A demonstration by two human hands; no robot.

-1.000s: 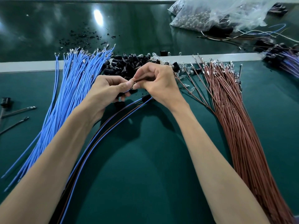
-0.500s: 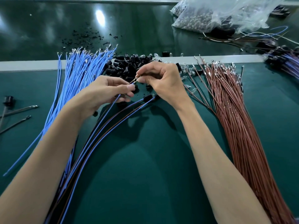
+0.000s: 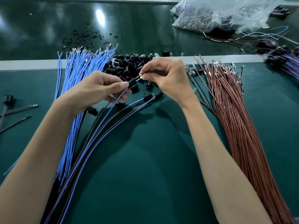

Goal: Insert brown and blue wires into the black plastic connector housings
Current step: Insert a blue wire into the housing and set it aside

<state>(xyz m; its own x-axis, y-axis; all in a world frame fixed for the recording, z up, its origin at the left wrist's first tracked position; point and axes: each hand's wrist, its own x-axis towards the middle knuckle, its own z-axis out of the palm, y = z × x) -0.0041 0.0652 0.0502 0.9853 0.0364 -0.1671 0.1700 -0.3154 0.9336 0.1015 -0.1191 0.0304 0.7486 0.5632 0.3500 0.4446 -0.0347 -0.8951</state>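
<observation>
Both forearms reach in over the green bench (image 3: 145, 167), and the hands meet just in front of the pile of black housings (image 3: 127, 65). The left hand (image 3: 100, 89) lies palm half-up, its thumb and curled fingers pinching a single black housing (image 3: 131, 82). A blue wire (image 3: 119, 98) passes through that housing and trails back under the left palm toward the person. The right hand (image 3: 166, 80) arches over from the pile's right. Its thumb and forefinger are clenched on the metal terminal (image 3: 140, 76) at the wire's tip, just clear of the housing's far end.

Left of the pile a blue wire bundle (image 3: 77, 75) fans out along the bench, and well to the pile's right lies a brown wire bundle (image 3: 234, 110). Nearer the person than the pile, under the right wrist, two finished housings (image 3: 148, 97) lie with blue and brown wires trailing from them.

Far behind the pile and to its right sits a clear plastic bag (image 3: 242, 12), crumpled and lying on its side. It holds a heap of small pale round pieces (image 3: 194, 21) and some dark parts too blurred to identify.
</observation>
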